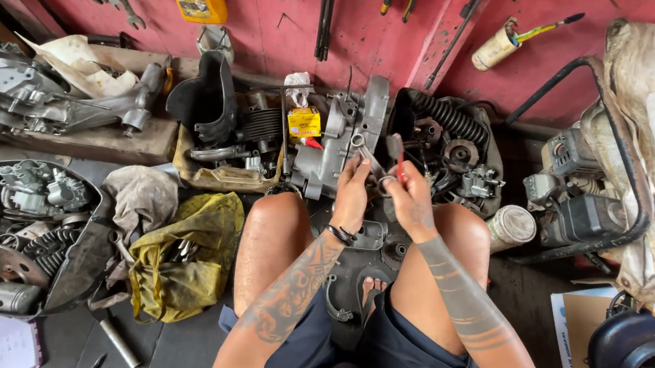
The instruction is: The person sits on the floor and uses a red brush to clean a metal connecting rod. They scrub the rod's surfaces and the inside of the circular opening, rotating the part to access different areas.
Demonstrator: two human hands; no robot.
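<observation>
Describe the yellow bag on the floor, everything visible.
The yellow bag is a crumpled, dirty sack of soft fabric or plastic, slumped on the dark floor beside the person's left knee. Its mouth gapes open, showing metal tools, seemingly wrenches, inside. A grey rag lies against its upper edge, and a black tub of engine parts sits just past it. Neither hand touches it.

A red-painted wall [377,16] hung with tools rises behind a dark, grimy floor [162,360] in daylight.
</observation>
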